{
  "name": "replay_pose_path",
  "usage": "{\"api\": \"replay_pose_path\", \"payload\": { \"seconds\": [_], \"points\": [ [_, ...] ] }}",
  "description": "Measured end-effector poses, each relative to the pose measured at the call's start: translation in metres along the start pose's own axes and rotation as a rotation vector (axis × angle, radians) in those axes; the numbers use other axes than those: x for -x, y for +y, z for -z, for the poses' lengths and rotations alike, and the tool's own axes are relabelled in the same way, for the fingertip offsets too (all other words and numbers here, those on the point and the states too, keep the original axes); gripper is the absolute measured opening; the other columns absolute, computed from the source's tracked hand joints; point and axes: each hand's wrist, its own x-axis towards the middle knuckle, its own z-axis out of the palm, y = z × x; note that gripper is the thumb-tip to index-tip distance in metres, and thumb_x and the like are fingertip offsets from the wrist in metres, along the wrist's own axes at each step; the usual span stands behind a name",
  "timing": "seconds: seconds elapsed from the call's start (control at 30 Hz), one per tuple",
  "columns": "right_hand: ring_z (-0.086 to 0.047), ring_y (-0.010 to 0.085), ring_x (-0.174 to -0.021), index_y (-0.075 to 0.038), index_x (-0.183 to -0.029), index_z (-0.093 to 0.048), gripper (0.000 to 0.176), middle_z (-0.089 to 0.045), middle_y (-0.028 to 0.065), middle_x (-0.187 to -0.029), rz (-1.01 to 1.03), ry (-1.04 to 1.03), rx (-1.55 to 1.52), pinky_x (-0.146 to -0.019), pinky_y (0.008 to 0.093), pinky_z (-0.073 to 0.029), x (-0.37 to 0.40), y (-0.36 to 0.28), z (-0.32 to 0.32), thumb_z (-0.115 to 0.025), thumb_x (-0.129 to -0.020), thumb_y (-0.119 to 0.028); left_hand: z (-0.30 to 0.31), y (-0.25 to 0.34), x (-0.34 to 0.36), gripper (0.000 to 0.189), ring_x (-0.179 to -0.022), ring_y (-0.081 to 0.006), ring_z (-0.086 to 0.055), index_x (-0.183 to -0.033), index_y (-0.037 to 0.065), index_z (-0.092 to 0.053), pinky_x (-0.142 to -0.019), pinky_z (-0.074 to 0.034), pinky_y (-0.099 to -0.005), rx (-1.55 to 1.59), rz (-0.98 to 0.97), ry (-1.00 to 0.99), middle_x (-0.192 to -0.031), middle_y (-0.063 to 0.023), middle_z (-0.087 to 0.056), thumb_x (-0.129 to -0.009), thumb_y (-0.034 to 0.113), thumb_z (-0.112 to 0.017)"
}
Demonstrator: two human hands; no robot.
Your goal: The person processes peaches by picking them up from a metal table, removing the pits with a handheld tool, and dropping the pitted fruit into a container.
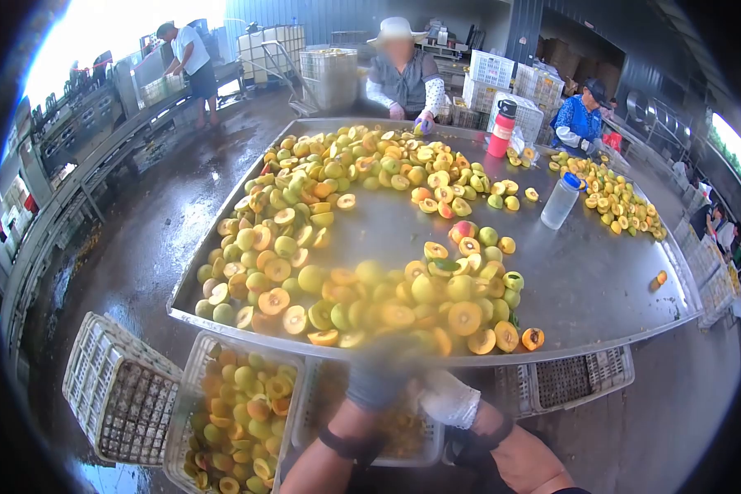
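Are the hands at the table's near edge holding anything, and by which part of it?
Cannot be told: blur around the left hand and the right hand obscures their fingertips and anything they may hold.

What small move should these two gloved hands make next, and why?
Perhaps the left hand and right hand should reach slightly forward to the fruit halves: many lie just beyond both hands on the metal table. Blur hides any grip.
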Motion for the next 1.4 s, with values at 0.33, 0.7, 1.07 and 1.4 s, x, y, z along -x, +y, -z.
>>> {"api": "replay_pose_path", "payload": {
  "seconds": [0.33, 0.7, 1.07, 1.4],
  "points": [
    [-0.068, 0.0444, -0.079, -0.003, -0.109, -0.059, 0.028, -0.069, 0.0216, -0.088, 0.311, 0.12, 0.627, -0.068, 0.0527, -0.055, -0.01, 0.014, 0.006, -0.057, -0.099, -0.028, -0.013, 0.006, -0.01, 0.021, -0.076, -0.0147, -0.07, -0.092, -0.002, -0.078, -0.072, -0.055, -0.0306, 0.098, 0.191, 0.048, -0.08, -0.0098, -0.075, -0.094, 0.018, -0.07],
    [-0.067, 0.0464, -0.088, -0.005, -0.115, -0.06, 0.03, -0.069, 0.0233, -0.093, 0.319, 0.155, 0.58, -0.074, 0.0544, -0.053, -0.009, 0.026, 0.002, -0.058, -0.1, -0.031, -0.037, -0.036, 0.002, 0.035, -0.069, -0.0162, -0.068, -0.091, -0.005, -0.074, -0.066, -0.054, -0.0277, 0.398, 0.405, 0.191, -0.079, -0.0096, -0.073, -0.103, 0.026, -0.061],
    [-0.067, 0.0474, -0.097, -0.013, -0.149, -0.048, 0.05, -0.069, 0.0288, -0.108, 0.099, -0.161, 0.406, -0.085, 0.0508, -0.055, 0.019, 0.017, 0.008, -0.052, -0.104, -0.035, -0.005, -0.079, 0.011, 0.043, -0.095, -0.0225, -0.071, -0.122, 0.002, -0.065, -0.08, -0.06, -0.0337, 0.085, 0.101, 0.264, -0.104, -0.0111, -0.073, -0.106, 0.041, -0.057],
    [-0.06, 0.0125, -0.074, 0.0, -0.114, -0.066, 0.03, -0.063, 0.001, -0.084, -0.203, 0.08, -0.091, -0.069, 0.028, -0.049, 0.023, 0.007, 0.039, -0.053, -0.109, -0.028, 0.031, -0.03, 0.014, 0.071, -0.132, -0.0387, -0.057, -0.152, 0.005, -0.042, -0.106, -0.05, -0.0553, 1.365, 0.542, 0.126, -0.148, -0.0208, -0.052, -0.102, 0.055, -0.049]
  ]
}}
